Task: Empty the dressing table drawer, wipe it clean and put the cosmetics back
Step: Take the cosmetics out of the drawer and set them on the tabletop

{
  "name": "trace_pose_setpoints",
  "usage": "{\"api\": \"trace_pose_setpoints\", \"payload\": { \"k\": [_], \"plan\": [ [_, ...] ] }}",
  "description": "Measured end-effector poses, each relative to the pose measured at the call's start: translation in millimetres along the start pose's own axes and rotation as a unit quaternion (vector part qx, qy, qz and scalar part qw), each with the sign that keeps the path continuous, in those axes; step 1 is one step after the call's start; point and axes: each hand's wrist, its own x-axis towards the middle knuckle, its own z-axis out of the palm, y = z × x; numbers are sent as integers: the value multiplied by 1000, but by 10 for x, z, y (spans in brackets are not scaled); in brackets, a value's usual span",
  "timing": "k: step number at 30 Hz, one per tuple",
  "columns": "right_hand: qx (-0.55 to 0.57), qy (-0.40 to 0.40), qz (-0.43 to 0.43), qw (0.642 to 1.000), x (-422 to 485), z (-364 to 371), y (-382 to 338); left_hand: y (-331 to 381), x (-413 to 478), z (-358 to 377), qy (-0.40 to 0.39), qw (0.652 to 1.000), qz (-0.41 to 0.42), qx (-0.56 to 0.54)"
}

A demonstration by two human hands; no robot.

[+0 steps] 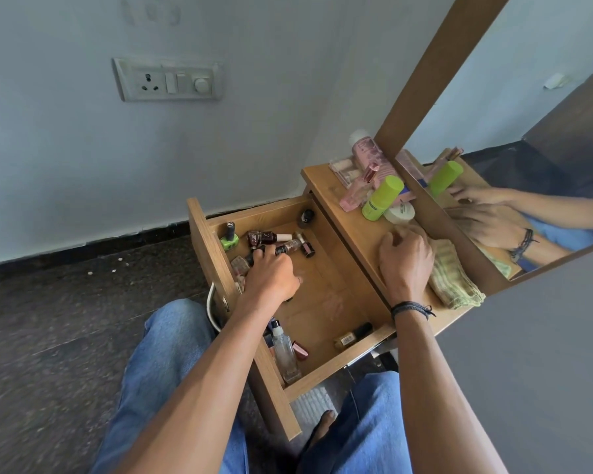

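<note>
We judge ourselves partway through the emptying, with the wiping and the refilling still to come. Our left hand point(271, 271) is down inside the open drawer point(329, 285), fingers curled over a huddle of small bottles, and it appears to grip a dark nail polish bottle point(286, 248) at its fingertips, though the knuckles hide the hold itself. Just beyond those fingertips lie more polishes, a green nail polish point(231, 236) off to their outer side; behind the wrist, toward us, a glass spray bottle point(285, 350) and a gold-brown bottle point(351, 335) also wait in the drawer. Our right hand point(406, 258) rests on the table top point(350, 217) with its fingers curled under; whether it holds anything we cannot tell. Ahead of its knuckles stand the pieces already lifted out: a green tube point(380, 198), a white jar point(399, 212) and a pink bottle point(365, 148). Right beside that hand, on its outer side, the folded cloth point(456, 282) lies unopened, so the wiping looks not yet begun. By our count roughly half the cosmetics remain inside.
</note>
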Motion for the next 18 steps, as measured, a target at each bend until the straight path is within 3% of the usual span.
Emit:
{"api": "trace_pose_setpoints", "payload": {
  "k": [7,12,18],
  "plan": [
    [40,-10,5,999,-19,-75,-14,2,1,18,-8,1000,13,23],
    [79,37,-19,996,-52,-109,-67,24,-42,17,-35,997,18,65],
    [96,100,-174,975,-489,-54,-133,42,-86,13,-36,996,25,83]
  ]
}}
